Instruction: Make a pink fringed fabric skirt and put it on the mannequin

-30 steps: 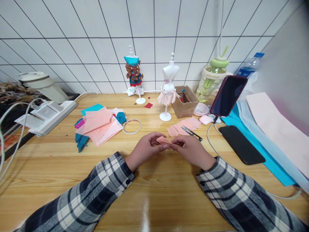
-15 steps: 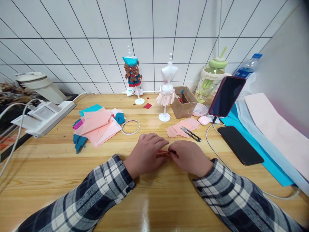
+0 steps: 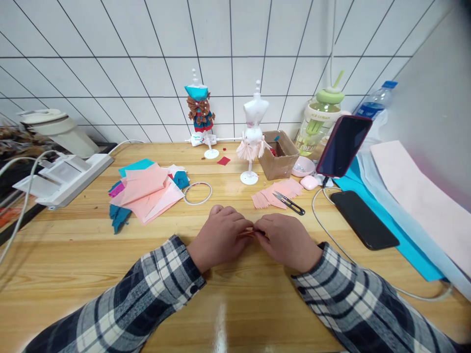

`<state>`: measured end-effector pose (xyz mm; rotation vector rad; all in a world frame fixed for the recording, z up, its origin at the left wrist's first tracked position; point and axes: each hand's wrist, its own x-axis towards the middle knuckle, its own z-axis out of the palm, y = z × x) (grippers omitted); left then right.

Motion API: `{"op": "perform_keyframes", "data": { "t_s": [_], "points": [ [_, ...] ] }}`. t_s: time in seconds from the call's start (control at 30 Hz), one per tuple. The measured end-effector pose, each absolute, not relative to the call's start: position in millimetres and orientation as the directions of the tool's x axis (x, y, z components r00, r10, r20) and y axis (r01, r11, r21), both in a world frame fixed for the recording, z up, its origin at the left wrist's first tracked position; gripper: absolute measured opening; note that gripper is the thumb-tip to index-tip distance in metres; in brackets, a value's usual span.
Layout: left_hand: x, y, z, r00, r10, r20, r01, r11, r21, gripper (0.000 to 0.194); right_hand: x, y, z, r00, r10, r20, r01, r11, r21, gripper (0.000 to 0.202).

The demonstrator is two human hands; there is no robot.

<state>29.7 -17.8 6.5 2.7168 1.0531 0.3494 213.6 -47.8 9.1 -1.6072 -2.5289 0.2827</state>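
Both hands meet low over the wooden table [image 3: 235, 304], pinching a small piece of pink crepe paper [image 3: 247, 233] between them. My left hand [image 3: 221, 238] has its fingers closed on the paper's left part, mostly covering it. At the right end, the thumb and fingers of my right hand [image 3: 289, 240] press together on it. Just beyond the right hand lie pink paper strips with cut edges [image 3: 265, 197], and black thread snips [image 3: 290, 203] rest on them. A small white dress form [image 3: 254, 128] with a pale pink ruffled skirt stands behind.
A pile of pink paper [image 3: 147, 189] and a white ring [image 3: 198, 202] lie left. Behind are a second, dressed form [image 3: 200, 115] and a cardboard box [image 3: 277, 166]. To the right are a propped phone [image 3: 344, 144], a flat phone [image 3: 364, 220], a cable and paper sheets [image 3: 423, 186].
My hands have drawn slightly closer together, and less of the pink paper shows between them. The whole view has shifted a little.
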Motion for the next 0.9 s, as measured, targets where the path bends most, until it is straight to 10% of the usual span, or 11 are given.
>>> {"op": "perform_keyframes", "data": {
  "t_s": [0.27, 0.47, 0.73, 0.9],
  "points": [
    [21, -8, 1, 0.673, 0.721, 0.164, 0.589, -0.657, 0.470, 0.021, 225, -38, 9, -0.354, 0.930, 0.100, 0.844, 0.363, -0.395, 0.019],
    [5, 1, 1, 0.440, 0.888, -0.134, 0.370, -0.043, 0.928, 0.033, 281, -6, -7, 0.019, 0.983, 0.185, 0.982, 0.016, -0.186, 0.029],
    [0, 9, -6, 0.540, 0.790, -0.290, 0.275, 0.161, 0.948, 0.035, 293, 4, -29, 0.058, 0.998, 0.002, 0.928, -0.053, -0.370, 0.019],
    [0, 11, -7, 0.551, 0.767, -0.330, 0.261, 0.217, 0.940, 0.036, 290, -2, -15, 0.106, 0.976, 0.189, 0.930, -0.030, -0.366, 0.016]
  ]
}}
